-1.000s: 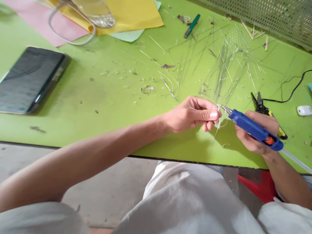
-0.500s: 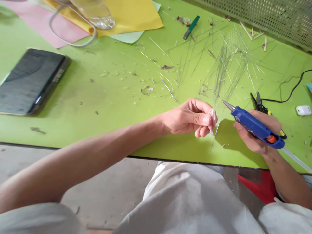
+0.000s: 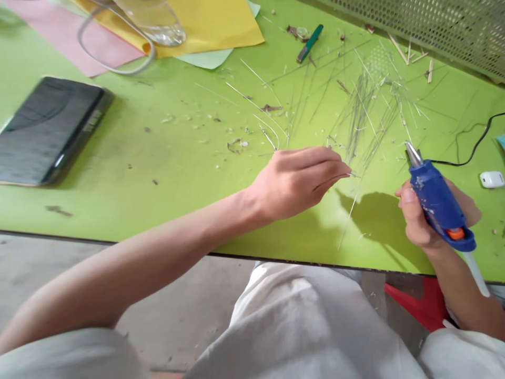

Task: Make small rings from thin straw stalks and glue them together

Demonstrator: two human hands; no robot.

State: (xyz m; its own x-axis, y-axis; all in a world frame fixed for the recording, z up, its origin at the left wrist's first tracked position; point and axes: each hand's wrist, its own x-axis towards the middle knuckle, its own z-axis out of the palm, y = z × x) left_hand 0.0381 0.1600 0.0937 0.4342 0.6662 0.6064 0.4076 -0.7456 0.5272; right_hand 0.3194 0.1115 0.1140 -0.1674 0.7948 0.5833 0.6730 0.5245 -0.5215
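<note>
My right hand (image 3: 422, 221) is wrapped around a blue glue gun (image 3: 440, 197) with an orange part near its rear. The metal nozzle points away from me and slightly left, and a whitish glue stick (image 3: 476, 273) sticks out of the back. Over the middle of the table, my left hand (image 3: 298, 181) is turned back upward with fingertips pinched together. From the pinch pokes the thin silvery end of a small wire (image 3: 354, 175); the rest is hidden by the fingers. Below those fingertips, a straight thin wire (image 3: 347, 221) lies on the green table (image 3: 189, 179).
Many thin wires (image 3: 359, 110) lie scattered beyond my hands, near a green cutter (image 3: 310, 44). A dark tablet-like device (image 3: 47, 131) sits at left, with coloured paper (image 3: 221, 23) and a clear cup (image 3: 168, 31) behind. A perforated green panel (image 3: 434, 31) borders the back right.
My left hand has rolled over so its back faces up, hiding most of what it pinches. My right hand moved right, swinging the glue gun's nozzle away from the left hand and more forward.
</note>
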